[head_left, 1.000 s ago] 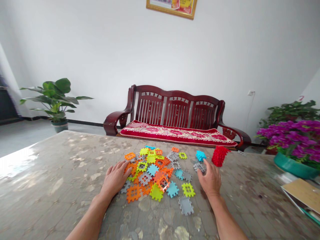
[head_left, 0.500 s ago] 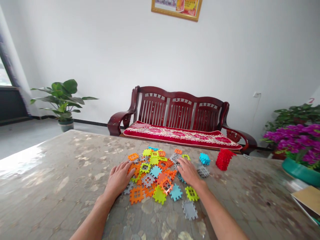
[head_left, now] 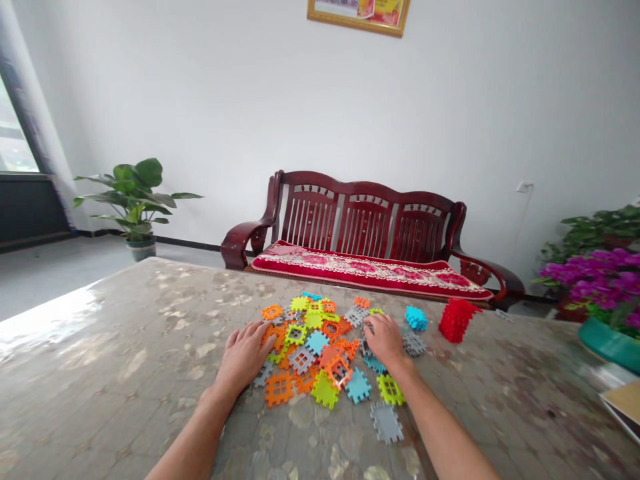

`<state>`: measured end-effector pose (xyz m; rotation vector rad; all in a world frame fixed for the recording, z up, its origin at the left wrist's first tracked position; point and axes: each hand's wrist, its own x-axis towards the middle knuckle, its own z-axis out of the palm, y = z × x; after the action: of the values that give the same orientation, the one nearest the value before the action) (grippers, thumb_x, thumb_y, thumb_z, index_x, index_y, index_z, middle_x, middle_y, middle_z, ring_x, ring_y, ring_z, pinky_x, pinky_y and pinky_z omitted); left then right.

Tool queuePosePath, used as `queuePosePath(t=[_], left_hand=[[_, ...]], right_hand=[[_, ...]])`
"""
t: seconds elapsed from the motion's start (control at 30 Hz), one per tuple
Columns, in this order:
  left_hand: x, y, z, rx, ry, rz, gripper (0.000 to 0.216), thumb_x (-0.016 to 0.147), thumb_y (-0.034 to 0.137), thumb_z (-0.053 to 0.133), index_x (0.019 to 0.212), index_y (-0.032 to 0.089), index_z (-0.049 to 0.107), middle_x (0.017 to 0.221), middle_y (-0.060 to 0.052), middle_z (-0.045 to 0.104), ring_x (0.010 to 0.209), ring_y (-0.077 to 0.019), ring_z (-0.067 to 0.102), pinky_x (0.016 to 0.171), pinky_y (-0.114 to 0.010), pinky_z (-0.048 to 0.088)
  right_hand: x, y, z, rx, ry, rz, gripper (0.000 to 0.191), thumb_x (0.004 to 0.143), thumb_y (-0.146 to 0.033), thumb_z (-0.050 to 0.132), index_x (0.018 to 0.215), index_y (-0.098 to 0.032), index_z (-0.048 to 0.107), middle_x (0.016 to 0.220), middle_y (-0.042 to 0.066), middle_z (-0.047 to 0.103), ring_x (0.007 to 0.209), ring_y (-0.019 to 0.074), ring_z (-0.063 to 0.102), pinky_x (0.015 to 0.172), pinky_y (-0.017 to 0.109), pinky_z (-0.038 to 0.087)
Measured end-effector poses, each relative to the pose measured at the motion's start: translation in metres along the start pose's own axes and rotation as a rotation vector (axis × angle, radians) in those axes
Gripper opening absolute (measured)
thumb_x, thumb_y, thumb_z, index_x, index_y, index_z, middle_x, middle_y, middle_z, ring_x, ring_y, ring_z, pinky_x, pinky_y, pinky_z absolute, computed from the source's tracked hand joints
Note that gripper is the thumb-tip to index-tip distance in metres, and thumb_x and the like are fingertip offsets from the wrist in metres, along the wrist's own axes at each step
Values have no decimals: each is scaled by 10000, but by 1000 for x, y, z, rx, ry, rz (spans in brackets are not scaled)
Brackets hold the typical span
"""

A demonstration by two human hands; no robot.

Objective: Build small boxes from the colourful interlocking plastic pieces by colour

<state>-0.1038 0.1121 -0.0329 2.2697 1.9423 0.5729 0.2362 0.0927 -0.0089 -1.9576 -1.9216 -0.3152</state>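
A pile of plastic interlocking tiles in orange, green, blue and grey lies between my hands on the table. My left hand [head_left: 246, 357] rests flat at the pile's left edge, fingers spread, next to an orange window tile [head_left: 279, 389]. My right hand [head_left: 386, 340] is at the pile's right side with its fingers bent down over a grey interlocking tile [head_left: 366, 345], partly hidden beneath them. A light-blue tile [head_left: 358, 386], a green window tile [head_left: 391, 391] and a flat grey tile [head_left: 387, 423] lie nearer to me.
To the right stand a blue stack of tiles [head_left: 416, 318] and a taller red stack [head_left: 457, 320], with grey tiles [head_left: 414, 343] beside the blue one. Purple flowers in a teal pot [head_left: 607, 343] are at the table's right. A wooden bench [head_left: 365, 220] stands behind.
My right hand has drawn slightly towards me, away from the grey tiles farther back, and its fingers are more curled. The left hand stays at the pile's edge. The view has shifted slightly.
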Motion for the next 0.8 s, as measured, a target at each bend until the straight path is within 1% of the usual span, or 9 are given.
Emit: queuePosePath(t=[0.07, 0.13, 0.3, 0.43, 0.57, 0.67, 0.8], left_hand=[[0, -1, 1, -4, -9, 5, 472, 945, 423, 360, 1343, 256, 550, 1431, -73, 534, 1349, -254, 433, 1130, -465, 251], [1, -2, 1, -6, -14, 2, 474, 945, 429, 361, 1346, 257, 546, 1433, -71, 531, 1353, -254, 428, 1132, -466, 246], [1, -2, 1, -14, -6, -2, 468, 944, 436, 366, 1345, 274, 544, 1430, -68, 534, 1351, -249, 430, 1135, -466, 242], [0, 0, -1, -9, -19, -7, 471, 944, 418, 368, 1348, 255, 544, 1432, -74, 531, 1349, -260, 432, 1137, -481, 238], [0, 1, -1, -15, -6, -3, 465, 941, 409, 380, 1348, 255, 545, 1423, -76, 541, 1343, -261, 438, 1134, -481, 247], [0, 1, -1, -18, 8, 1, 460, 940, 410, 388, 1345, 264, 548, 1413, -71, 551, 1340, -261, 443, 1128, -482, 258], [-1, 1, -3, -21, 11, 1, 444, 937, 412, 403, 1334, 285, 556, 1400, -64, 563, 1325, -251, 463, 1126, -477, 264]], right_hand=[[10, -7, 5, -9, -21, 12, 247, 830, -216, 533, 1013, -236, 698, 1075, 62, 706, 1040, 237, 572, 888, 338, 408], [18, -14, 10, -32, -50, 33, 282, 801, -223, 551, 1048, -216, 687, 1079, 87, 705, 1030, 258, 574, 881, 364, 407], [30, -25, 17, -101, -119, 84, 295, 761, -243, 569, 1027, -196, 689, 1058, 134, 697, 1024, 299, 578, 860, 408, 408], [32, -29, 15, -132, -172, 102, 339, 750, -261, 578, 1064, -189, 682, 1067, 150, 685, 1024, 297, 593, 872, 407, 409], [33, -29, 10, -135, -215, 104, 477, 706, -275, 608, 1169, -166, 642, 1111, 172, 662, 1026, 314, 593, 885, 416, 410], [32, -29, 6, -125, -224, 88, 543, 693, -258, 613, 1227, -166, 603, 1181, 173, 622, 1066, 317, 568, 905, 408, 400], [26, -31, 3, -104, -217, 68, 614, 702, -205, 603, 1310, -172, 528, 1244, 153, 567, 1100, 289, 536, 946, 375, 376]])
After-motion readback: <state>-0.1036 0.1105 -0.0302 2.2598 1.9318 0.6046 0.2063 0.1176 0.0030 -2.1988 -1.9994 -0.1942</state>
